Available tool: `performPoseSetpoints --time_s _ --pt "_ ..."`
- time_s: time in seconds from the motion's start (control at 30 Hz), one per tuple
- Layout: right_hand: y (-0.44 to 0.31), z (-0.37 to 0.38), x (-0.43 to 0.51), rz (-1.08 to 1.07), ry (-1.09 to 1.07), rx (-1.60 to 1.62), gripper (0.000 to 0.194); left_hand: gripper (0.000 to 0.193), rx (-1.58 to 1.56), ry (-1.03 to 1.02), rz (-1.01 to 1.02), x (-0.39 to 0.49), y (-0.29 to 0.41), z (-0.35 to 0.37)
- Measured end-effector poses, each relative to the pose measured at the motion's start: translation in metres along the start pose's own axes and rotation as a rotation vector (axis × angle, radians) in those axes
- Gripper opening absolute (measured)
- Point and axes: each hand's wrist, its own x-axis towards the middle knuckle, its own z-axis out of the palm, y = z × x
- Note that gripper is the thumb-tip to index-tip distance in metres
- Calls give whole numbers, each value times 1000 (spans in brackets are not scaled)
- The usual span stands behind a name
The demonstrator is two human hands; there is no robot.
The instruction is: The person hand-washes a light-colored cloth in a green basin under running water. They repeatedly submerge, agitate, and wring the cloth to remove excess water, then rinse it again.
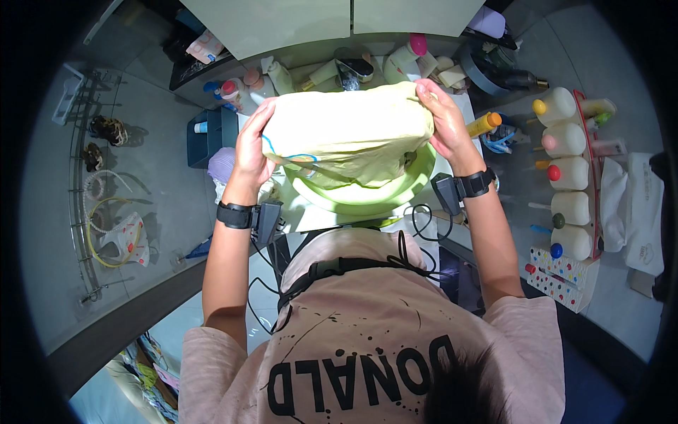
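Observation:
A pale yellow cloth garment [349,127] with a blue and coloured print is stretched between my two hands. My left hand [255,143] grips its left end, and my right hand [442,119] holds the upper right corner. Under the cloth stands a light green plastic basin [365,204], its front rim showing; most of its inside is hidden by the fabric. Just behind the garment is a dark chrome faucet [354,69]. The cloth's lower folds hang into or over the basin; I cannot tell whether they touch the bottom.
Several bottles line the back, among them a white bottle with a pink cap [405,58]. A yellow tube [483,125] is close to my right hand. At left lie a lilac cloth bundle [221,164] and a blue caddy [212,135]. Black cables [429,228] hang from the wrist devices.

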Motion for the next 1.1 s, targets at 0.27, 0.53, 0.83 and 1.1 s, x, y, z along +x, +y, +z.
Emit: performPoseSetpoints --time_s 0.27,0.53,0.83,1.1 --pt "1 43 31 -12 -222 55 20 40 826 -349 -328 11 -35 39" --pt "23 -4 39 -178 82 -627 27 41 332 -287 -275 20 -39 37" --pt "66 -9 -21 78 -230 -525 36 55 13 -254 -363 16 -34 38" --pt "66 -20 -13 -90 -70 -420 23 43 223 -128 -292 24 -24 19"
